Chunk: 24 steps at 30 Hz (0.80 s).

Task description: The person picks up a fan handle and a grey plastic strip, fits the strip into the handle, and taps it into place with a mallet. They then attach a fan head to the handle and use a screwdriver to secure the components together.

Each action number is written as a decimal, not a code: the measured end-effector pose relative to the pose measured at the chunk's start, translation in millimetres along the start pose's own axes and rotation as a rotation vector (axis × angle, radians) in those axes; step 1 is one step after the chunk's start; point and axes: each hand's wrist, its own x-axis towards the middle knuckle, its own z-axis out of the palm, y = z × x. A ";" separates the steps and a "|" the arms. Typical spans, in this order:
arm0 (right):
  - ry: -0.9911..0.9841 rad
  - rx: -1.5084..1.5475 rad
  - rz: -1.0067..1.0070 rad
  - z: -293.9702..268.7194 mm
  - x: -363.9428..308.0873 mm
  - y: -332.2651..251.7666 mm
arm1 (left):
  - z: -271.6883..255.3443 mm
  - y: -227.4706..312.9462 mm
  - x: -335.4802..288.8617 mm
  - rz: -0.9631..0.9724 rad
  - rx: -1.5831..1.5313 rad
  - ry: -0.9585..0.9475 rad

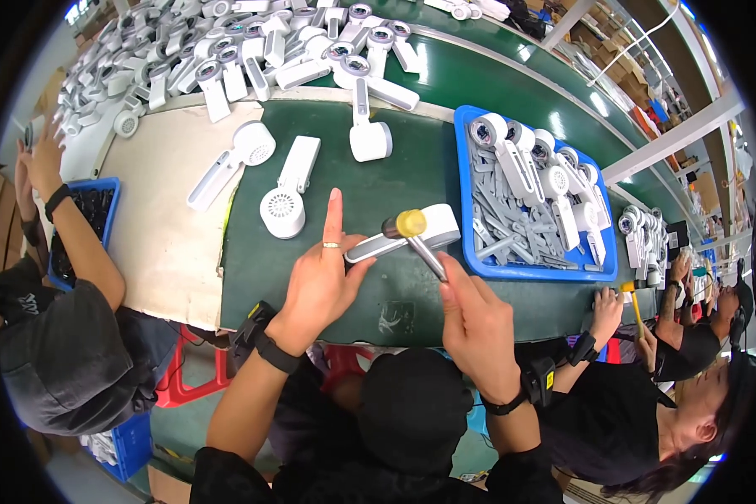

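Observation:
My left hand (pixel 317 290) grips the handle end of a white handheld fan-like unit (pixel 439 223) between thumb and fingers, index finger stretched out. The unit lies low over the green tabletop, its round head to the right. Closed around the metal shaft of a small mallet (pixel 428 256) is my right hand (pixel 481 328). The mallet's yellow head is in front of the unit's middle; whether they touch I cannot tell. Beyond my left hand sit similar white units: one with a grille (pixel 282 212), one tilted left (pixel 253 144), one farther back (pixel 370 141).
A blue tray (pixel 536 273) on the right holds grey strips and several white units. A large heap of units (pixel 202 59) covers the far left. Beige cardboard (pixel 164 227) lies on the left. Co-workers sit on both sides; the right one holds a yellow mallet (pixel 633 294).

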 end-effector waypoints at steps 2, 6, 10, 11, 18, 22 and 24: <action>-0.047 -0.058 -0.015 18.1 -1.5 19.8 | 3.6 1.1 -0.4 0.017 -0.002 0.001; 0.004 0.038 -0.164 7.1 -2.3 32.4 | 1.3 -1.3 0.7 -0.022 0.001 -0.008; -0.152 1.042 0.389 -11.9 -18.9 58.3 | -4.6 3.5 5.5 -0.049 0.031 -0.011; -0.183 1.069 0.384 -11.0 -25.5 73.4 | -6.9 7.7 6.7 -0.047 0.040 -0.003; -0.234 1.109 0.360 10.5 -49.7 130.2 | -15.8 23.4 21.6 0.056 0.366 -0.113; -0.253 0.899 0.316 5.3 -57.6 131.3 | -47.5 39.5 51.6 -0.003 0.392 -0.066; -0.234 0.901 0.294 2.6 -55.5 122.4 | -73.1 36.4 80.1 -0.085 0.384 -0.092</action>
